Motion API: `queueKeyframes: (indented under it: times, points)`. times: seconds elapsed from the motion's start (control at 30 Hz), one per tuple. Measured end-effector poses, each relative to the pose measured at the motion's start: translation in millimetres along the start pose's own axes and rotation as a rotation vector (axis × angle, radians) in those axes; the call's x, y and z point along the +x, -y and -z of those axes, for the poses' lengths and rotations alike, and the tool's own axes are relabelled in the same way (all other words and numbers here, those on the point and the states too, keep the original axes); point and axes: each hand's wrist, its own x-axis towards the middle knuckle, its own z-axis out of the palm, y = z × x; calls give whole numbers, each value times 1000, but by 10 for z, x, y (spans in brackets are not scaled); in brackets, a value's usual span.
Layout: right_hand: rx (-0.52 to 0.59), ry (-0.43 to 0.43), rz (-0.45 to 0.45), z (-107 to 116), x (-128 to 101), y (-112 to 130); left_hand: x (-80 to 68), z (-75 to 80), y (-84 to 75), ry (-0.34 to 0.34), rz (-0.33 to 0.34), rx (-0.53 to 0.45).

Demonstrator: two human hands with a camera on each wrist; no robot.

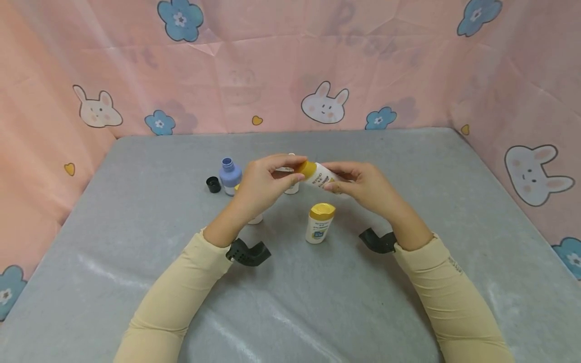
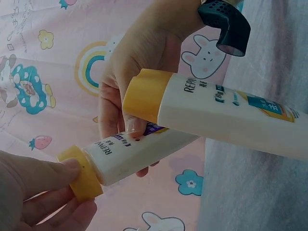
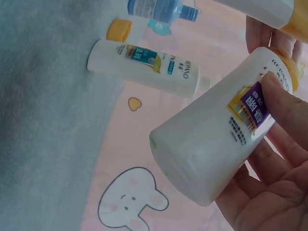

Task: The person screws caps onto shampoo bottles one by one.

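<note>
Tilted above the table, a white bottle [image 1: 321, 175] is held between both hands. My left hand [image 1: 263, 182] pinches its yellow cap [image 2: 83, 175] between thumb and fingers. My right hand [image 1: 369, 189] grips the bottle's body, thumb over the purple label [image 3: 255, 103]. In the left wrist view the cap sits at the bottle's top end, slightly askew; whether it is screwed tight I cannot tell. A second white bottle [image 1: 319, 232] with a yellow cap stands upright on the table, below and nearer than the hands.
Behind the hands stands an uncapped white bottle [image 3: 149, 67], a loose yellow cap [image 3: 119, 30] near it. An uncapped blue bottle [image 1: 230, 175] and a black cap [image 1: 213, 184] are to the left. Another white object [image 1: 256, 220] is mostly hidden behind the left wrist. A pink curtain [image 1: 272, 65] borders the grey table [image 1: 317, 307].
</note>
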Motion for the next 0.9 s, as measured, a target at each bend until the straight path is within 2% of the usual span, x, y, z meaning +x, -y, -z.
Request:
queueKeyframes:
  times: [0.17, 0.23, 0.37, 0.43, 0.53, 0.73, 0.9]
  points:
    - [23, -4, 18, 12, 18, -37, -5, 16, -15, 20, -10, -25]
    - [38, -17, 18, 12, 22, -41, -13, 21, -34, 4, 37, -67]
    - [64, -51, -8, 3, 21, -32, -41, 16, -93, -97, 157, -159]
    - [69, -63, -18, -6, 17, -22, -55, -2, -119, -142, 201, -167]
    - [70, -66, -26, -25, 10, -4, -72, -40, -127, -144, 237, -140]
    - [60, -60, -31, -60, 6, 13, -87, -99, -108, -121, 208, -124]
    - [68, -60, -22, -51, -4, 12, -67, -95, -96, -63, 171, -149]
